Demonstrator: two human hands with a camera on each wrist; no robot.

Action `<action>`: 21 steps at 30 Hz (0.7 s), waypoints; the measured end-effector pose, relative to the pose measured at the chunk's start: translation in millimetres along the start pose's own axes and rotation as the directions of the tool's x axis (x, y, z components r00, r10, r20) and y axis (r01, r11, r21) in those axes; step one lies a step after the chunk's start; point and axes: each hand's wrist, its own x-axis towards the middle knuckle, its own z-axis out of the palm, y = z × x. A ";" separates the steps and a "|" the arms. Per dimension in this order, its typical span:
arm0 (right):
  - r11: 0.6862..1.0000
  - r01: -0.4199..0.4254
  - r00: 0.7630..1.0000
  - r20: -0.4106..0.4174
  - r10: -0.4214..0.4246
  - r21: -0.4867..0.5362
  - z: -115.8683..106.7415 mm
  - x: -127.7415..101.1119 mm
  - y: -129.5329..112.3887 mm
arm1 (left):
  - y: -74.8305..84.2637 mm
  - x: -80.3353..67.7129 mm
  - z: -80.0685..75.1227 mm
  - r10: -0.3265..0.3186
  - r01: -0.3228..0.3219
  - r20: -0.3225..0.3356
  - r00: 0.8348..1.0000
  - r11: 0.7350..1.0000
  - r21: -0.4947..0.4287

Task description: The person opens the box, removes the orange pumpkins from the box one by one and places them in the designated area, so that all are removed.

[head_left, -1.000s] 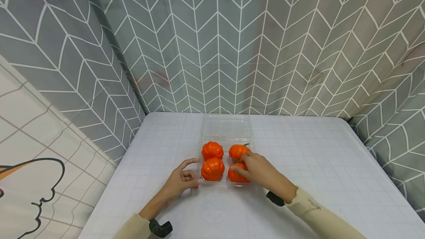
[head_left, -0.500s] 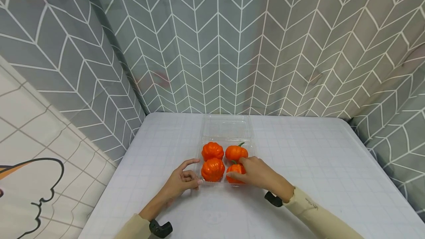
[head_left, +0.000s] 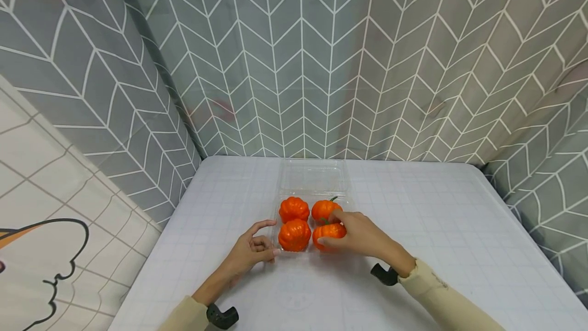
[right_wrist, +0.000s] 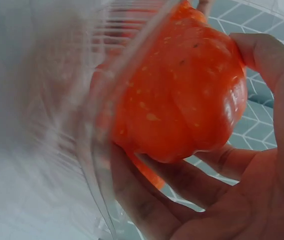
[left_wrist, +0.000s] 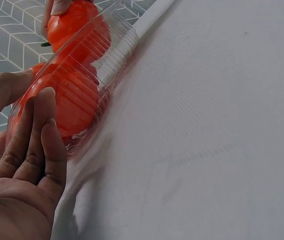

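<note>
We see four pumpkins [head_left: 294, 234] in a clamshell tray [head_left: 313, 175] mid-table [head_left: 436, 229]; its open lid lies behind, curtains [head_left: 321, 60] beyond.

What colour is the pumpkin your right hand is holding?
Bright orange. The pumpkin gripped by the right hand shows best in the right wrist view.

bright, even, soft-shadowed light; the head view bows at its edges, and both wrist views blur up close.
</note>
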 end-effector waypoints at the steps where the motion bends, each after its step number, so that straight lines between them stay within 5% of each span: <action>1: 1.000 -0.003 1.000 -0.003 0.003 0.001 -1.6 -0.4 0.1 | 0.0 0.1 0.0 0.000 0.000 0.000 1.000 1.000 0.002; 21: 0.980 0.145 0.989 -0.063 -0.137 0.137 -21.8 -6.5 7.9 | -4.0 3.6 -4.3 0.002 -0.002 0.023 1.000 1.000 -0.020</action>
